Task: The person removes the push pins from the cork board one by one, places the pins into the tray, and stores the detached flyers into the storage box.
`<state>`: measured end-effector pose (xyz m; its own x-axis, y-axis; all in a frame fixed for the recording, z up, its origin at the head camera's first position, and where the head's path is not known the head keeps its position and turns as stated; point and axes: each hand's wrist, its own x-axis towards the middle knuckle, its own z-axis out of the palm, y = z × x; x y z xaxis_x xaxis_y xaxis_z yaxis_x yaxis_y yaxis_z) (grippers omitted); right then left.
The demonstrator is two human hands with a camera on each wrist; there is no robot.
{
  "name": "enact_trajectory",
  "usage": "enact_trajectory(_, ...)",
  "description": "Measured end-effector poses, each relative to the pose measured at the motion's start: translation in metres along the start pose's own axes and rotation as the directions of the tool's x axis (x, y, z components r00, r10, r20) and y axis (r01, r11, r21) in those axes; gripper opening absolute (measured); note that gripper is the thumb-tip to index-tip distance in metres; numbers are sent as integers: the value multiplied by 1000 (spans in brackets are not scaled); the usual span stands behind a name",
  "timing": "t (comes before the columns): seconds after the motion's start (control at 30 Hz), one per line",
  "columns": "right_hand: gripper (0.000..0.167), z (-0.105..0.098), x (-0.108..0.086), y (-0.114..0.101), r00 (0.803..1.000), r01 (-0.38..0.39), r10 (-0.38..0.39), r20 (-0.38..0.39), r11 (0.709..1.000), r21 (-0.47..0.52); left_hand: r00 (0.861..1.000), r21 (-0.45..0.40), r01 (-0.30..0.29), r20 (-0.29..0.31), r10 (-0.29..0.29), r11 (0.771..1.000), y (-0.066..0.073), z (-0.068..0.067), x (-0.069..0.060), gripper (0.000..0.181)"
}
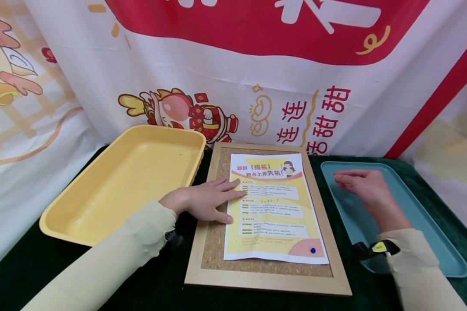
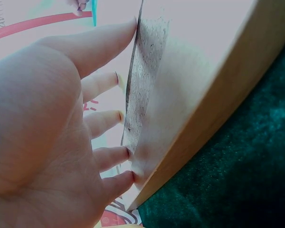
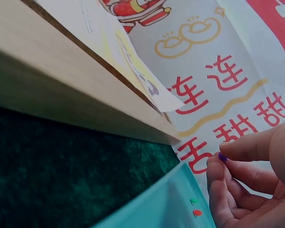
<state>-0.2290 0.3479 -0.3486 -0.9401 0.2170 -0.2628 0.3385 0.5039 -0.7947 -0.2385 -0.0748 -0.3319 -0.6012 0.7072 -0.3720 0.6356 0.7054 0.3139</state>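
Observation:
A printed yellow and white poster (image 1: 268, 207) lies on a wood-framed cork board (image 1: 214, 246), with a blue pushpin (image 1: 313, 250) in its lower right corner. My left hand (image 1: 208, 199) rests with spread fingers on the poster's left edge; in the left wrist view its fingers (image 2: 102, 124) reach over the board's frame. Above the teal tray (image 1: 416, 216), my right hand (image 1: 363, 188) pinches a small purple-blue pushpin (image 3: 222, 156) between thumb and fingertips. Only the pin's coloured part shows. A green pushpin (image 3: 194, 202) and a red pushpin (image 3: 197, 213) lie in the tray.
To the left of the board stands a yellow plastic tray (image 1: 120, 185). Dark green cloth (image 1: 140, 285) covers the table. Behind it hangs a white and red printed curtain (image 1: 218, 65) that meets the table's back edge.

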Motion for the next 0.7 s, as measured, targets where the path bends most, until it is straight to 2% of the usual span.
enact_trajectory(0.3,57,-10,4,9,999,-5,5,-41,1000,-3,1000,-3,4,2,-4,1000,1,0,-1,79)
enact_trajectory(0.7,58,-19,11,21,998,-56,57,-40,998,15,1000,2,3,-1,-3,1000,0,1,0,80)
